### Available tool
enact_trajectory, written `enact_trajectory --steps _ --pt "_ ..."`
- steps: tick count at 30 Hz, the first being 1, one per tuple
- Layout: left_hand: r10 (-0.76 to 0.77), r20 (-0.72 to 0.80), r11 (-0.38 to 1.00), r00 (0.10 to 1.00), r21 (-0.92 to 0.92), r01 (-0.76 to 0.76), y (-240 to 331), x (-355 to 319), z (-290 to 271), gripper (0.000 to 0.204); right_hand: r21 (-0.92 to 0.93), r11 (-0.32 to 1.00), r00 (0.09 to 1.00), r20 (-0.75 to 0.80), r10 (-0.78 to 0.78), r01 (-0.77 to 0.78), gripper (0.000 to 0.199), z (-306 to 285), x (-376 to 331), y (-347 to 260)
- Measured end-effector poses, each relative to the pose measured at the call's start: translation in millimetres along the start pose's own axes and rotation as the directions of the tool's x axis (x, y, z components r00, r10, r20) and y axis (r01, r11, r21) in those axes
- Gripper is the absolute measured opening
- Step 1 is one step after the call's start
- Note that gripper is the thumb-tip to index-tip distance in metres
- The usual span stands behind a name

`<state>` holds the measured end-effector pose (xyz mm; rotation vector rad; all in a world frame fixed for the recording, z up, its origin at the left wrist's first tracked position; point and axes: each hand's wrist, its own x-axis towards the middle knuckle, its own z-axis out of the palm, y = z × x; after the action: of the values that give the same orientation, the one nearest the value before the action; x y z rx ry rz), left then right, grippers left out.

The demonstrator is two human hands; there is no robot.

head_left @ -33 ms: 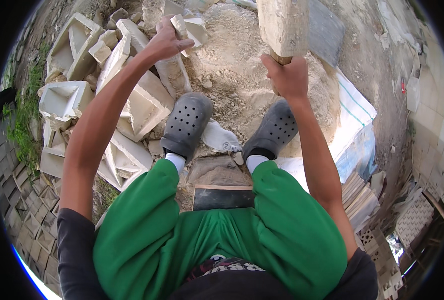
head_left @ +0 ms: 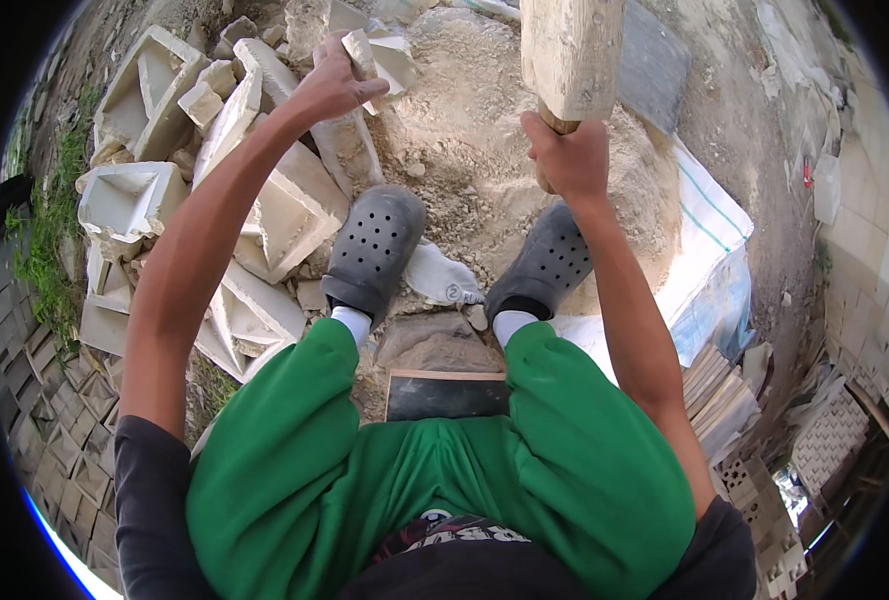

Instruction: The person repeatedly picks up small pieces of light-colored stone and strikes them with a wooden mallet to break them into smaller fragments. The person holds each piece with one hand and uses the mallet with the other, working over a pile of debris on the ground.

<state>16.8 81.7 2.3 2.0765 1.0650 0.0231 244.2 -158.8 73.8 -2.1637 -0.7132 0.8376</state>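
Pile of pale broken moulded blocks lies left of and below the left hand. Left hand fingers closed around a broken plaster chunk, lifted at the pile's top edge. Below between both hands: grey perforated clogs, crushed rubble heap. Right hand fisted tight on the handle of a wooden mallet, head raised just above the hand. White sack sheet right of it.
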Motion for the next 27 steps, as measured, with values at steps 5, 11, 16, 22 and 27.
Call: enact_trajectory --steps 5,11,16,22,27 --pt "0.009 -0.024 1.000 1.000 -0.010 -0.009 -9.1 1.6 3.9 0.092 -0.269 0.961 0.981 0.154 0.115 -0.071 0.040 25.4 6.9 53.0" --pt "0.055 -0.066 0.992 0.996 0.116 -0.047 -7.8 0.1 -4.5 0.105 -0.223 0.974 0.986 0.153 0.063 -0.028 0.046 -7.3 0.5 -21.2" --pt "-0.012 -0.030 1.000 0.999 -0.018 0.012 0.1 -21.8 -11.5 0.101 -0.199 0.960 0.977 0.121 -0.177 0.198 0.043 16.2 12.0 5.7" --pt "-0.038 -0.134 0.999 0.990 -0.021 0.036 -12.6 -49.9 -20.1 0.095 -0.393 0.919 0.933 0.336 0.128 0.015 0.049 10.6 33.3 -21.8" --pt "-0.033 -0.148 0.999 0.988 0.000 0.034 -11.2 -52.4 -20.6 0.088 -0.238 0.937 0.953 0.221 -0.206 0.257 0.048 -5.8 14.9 -65.0"
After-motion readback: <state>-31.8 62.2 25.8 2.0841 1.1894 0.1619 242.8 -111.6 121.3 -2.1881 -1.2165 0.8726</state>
